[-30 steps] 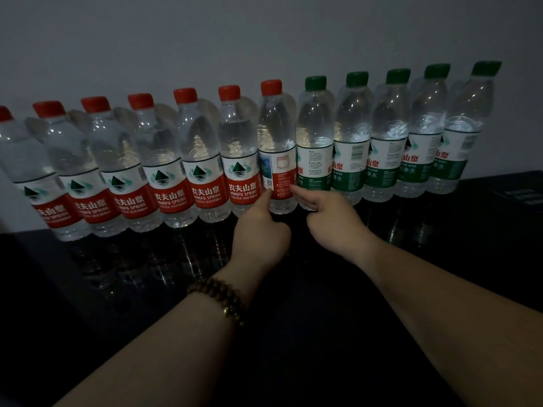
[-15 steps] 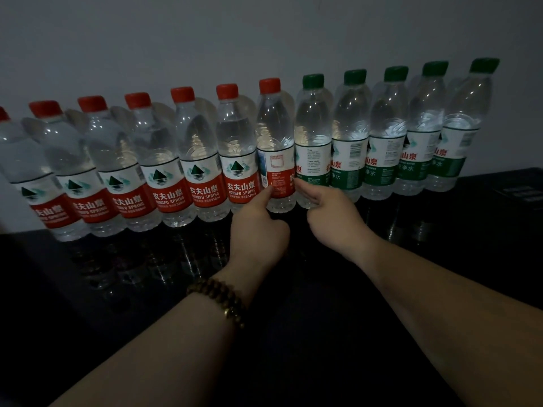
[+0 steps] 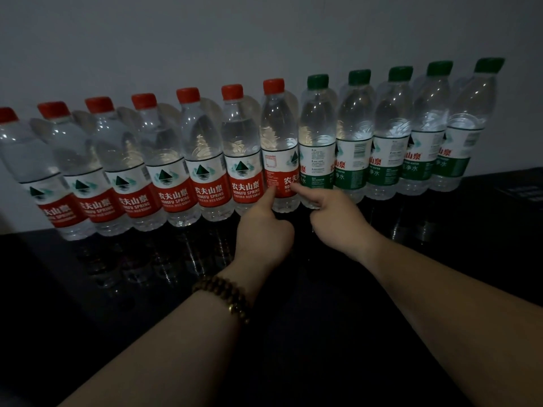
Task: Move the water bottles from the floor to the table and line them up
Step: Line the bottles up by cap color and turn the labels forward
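A pale wall [image 3: 264, 30] fills the upper frame, and a dark glossy table [image 3: 88, 289] spreads across the lower part. Your water bottles [image 3: 205, 160] stand upright on the table along the wall in one row across the middle of the frame, touching side by side: seven with red caps on the left, five with green caps on the right. Your left hand [image 3: 264, 230] and right hand [image 3: 338, 224] sit at centre, each clenched apart from a straight forefinger, grasping nothing. Both forefingers touch the label of the last red-capped bottle [image 3: 277, 142]. A beaded bracelet [image 3: 226, 295] circles your left wrist.
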Demonstrator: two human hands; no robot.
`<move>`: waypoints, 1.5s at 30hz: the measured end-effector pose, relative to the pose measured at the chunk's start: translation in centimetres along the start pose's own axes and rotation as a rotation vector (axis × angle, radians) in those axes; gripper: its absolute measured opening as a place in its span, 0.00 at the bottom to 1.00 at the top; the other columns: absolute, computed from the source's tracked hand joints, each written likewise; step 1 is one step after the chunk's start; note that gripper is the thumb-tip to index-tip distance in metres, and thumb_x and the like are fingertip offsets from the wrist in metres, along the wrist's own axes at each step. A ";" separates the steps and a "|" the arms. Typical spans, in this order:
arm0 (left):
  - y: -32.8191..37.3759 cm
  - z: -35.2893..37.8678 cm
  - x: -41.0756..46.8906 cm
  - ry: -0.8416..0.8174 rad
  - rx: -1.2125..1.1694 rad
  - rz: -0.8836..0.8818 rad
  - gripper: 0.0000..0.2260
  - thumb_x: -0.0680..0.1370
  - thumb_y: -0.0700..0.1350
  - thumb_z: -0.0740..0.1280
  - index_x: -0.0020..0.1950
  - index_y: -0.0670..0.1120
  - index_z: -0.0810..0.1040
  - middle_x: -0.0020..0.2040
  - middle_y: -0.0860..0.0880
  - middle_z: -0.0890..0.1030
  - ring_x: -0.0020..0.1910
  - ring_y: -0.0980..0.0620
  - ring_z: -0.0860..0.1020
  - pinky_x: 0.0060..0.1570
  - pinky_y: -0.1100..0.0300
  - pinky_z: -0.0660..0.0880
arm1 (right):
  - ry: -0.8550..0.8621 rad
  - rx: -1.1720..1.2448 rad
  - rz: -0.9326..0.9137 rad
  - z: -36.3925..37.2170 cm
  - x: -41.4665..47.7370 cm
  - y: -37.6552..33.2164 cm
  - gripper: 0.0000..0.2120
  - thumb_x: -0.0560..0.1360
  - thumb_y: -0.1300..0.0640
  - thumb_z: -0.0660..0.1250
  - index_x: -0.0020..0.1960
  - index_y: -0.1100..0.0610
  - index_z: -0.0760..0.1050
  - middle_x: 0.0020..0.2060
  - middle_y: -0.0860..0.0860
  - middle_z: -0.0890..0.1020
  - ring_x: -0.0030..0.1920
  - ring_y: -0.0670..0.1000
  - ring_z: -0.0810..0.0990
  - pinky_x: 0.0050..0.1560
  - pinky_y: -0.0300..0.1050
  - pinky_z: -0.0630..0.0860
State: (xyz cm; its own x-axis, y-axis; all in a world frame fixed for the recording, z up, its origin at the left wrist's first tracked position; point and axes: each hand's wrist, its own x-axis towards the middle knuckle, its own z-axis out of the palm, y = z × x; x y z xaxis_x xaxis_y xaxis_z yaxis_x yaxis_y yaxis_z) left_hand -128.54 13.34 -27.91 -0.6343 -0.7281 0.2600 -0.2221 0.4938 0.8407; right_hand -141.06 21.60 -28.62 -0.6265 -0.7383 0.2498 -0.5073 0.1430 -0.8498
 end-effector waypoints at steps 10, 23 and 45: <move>-0.2 0.2 0.0 0.021 0.028 0.011 0.36 0.71 0.33 0.65 0.79 0.53 0.66 0.66 0.51 0.79 0.55 0.55 0.80 0.50 0.66 0.74 | 0.015 0.011 -0.008 0.0 0.1 0.1 0.38 0.71 0.72 0.59 0.73 0.41 0.73 0.74 0.46 0.71 0.66 0.48 0.77 0.56 0.44 0.81; 0.2 0.0 -0.1 0.043 0.004 -0.047 0.35 0.73 0.34 0.63 0.79 0.52 0.65 0.71 0.49 0.76 0.61 0.48 0.80 0.60 0.52 0.79 | 0.082 -0.033 -0.038 -0.1 0.0 0.2 0.37 0.70 0.72 0.60 0.72 0.42 0.74 0.72 0.47 0.75 0.64 0.54 0.80 0.58 0.46 0.80; 0.6 0.4 -0.8 0.118 -0.009 0.114 0.29 0.72 0.30 0.64 0.71 0.51 0.76 0.55 0.57 0.82 0.45 0.55 0.83 0.46 0.61 0.83 | 0.499 0.087 -0.003 -1.5 0.3 0.7 0.24 0.70 0.71 0.61 0.47 0.46 0.86 0.43 0.38 0.86 0.47 0.37 0.83 0.50 0.31 0.76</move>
State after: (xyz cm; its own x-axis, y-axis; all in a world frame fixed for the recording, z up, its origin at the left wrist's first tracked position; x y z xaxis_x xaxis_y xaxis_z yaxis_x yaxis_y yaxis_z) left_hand -128.46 14.45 -27.84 -0.5631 -0.7188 0.4077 -0.1465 0.5724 0.8068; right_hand -142.50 22.43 -28.40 -0.8422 -0.3309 0.4257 -0.4719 0.0705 -0.8788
